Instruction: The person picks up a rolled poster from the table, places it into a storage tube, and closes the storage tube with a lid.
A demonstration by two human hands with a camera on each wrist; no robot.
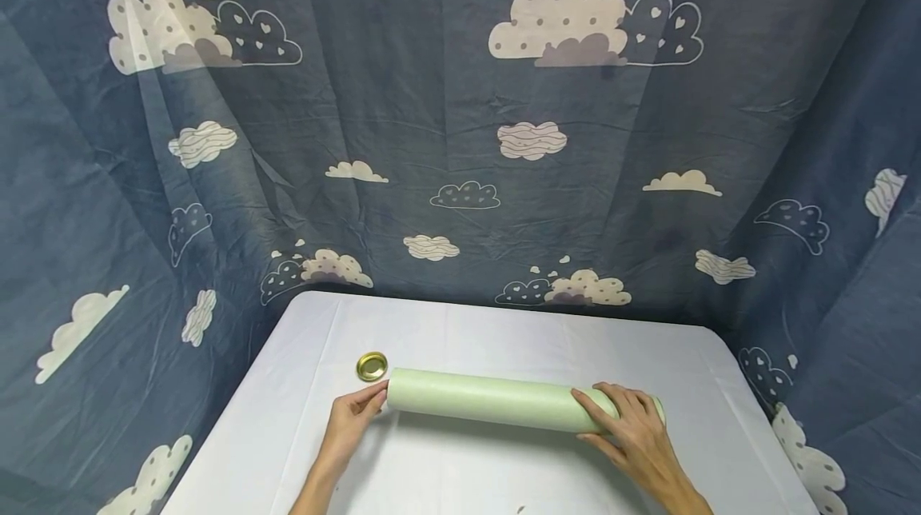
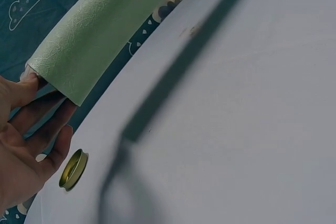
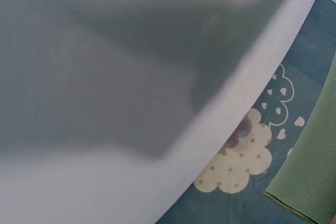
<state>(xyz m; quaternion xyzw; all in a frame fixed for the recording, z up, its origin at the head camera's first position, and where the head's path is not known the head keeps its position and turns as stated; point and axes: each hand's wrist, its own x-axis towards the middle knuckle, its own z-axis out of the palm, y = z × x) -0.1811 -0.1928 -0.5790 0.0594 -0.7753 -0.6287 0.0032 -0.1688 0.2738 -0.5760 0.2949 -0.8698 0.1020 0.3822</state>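
A long pale green roll of sheet material [image 1: 482, 398] with a finely creased, leather-like texture is held nearly level over the white table; its shadow falls below it. My left hand [image 1: 352, 421] pinches the roll's left end between thumb and fingers, and in the left wrist view the left hand [image 2: 26, 140] has some fingertips hidden behind the roll's edge. Near the right end, my right hand [image 1: 633, 439] grips the roll with the thumb below and fingers over the top. A gold metal jar lid [image 1: 372, 367] lies on the table just beyond my left fingertips.
The white table [image 1: 460, 471] has rounded far corners. Dark blue curtains [image 1: 446, 99] with cloud prints hang behind and at both sides. A small dark speck [image 1: 521, 509] lies near the front of the table.
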